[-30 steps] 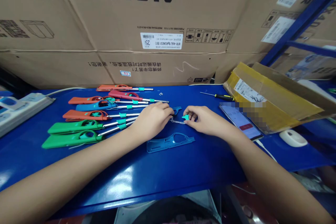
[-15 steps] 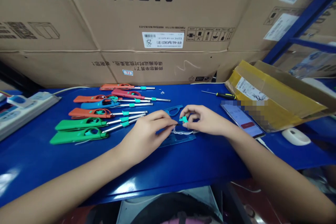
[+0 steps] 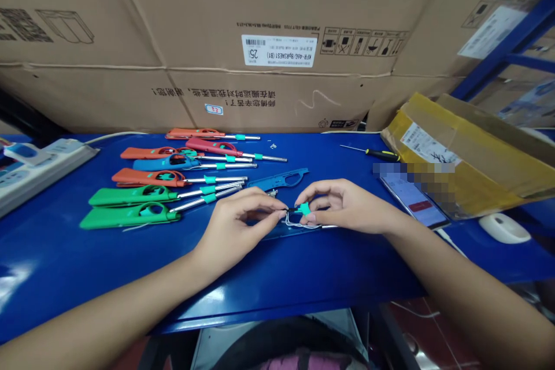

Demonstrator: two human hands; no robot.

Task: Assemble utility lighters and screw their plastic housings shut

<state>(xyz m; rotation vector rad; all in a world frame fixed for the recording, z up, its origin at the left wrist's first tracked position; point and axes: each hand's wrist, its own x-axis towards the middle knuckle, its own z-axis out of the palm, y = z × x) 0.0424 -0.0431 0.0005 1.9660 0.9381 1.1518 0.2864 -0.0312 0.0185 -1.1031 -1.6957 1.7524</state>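
Observation:
My left hand [image 3: 236,225] pinches a small black part [image 3: 292,210] between thumb and fingertips. My right hand [image 3: 347,205] has its thumb and fingers closed on a small green trigger piece [image 3: 304,208]. The two parts meet end to end between the hands; whether they are joined, I cannot tell. Thin white wires [image 3: 295,223] loop just below them. Under the hands lies one blue lighter shell half [image 3: 281,235], largely covered. Another blue shell half [image 3: 284,178], with a trigger opening, lies behind them.
Several long-necked lighters, including a green one [image 3: 125,215] and a red one [image 3: 208,146], lie at the left. A power strip [image 3: 52,165] is beyond them. Rightward are a screwdriver [image 3: 381,155], a phone [image 3: 411,199], a white mouse [image 3: 504,228] and a yellow-taped box [image 3: 455,176].
The green trigger piece has come against the black part as my hands drew together. The camera view has tilted down slightly.

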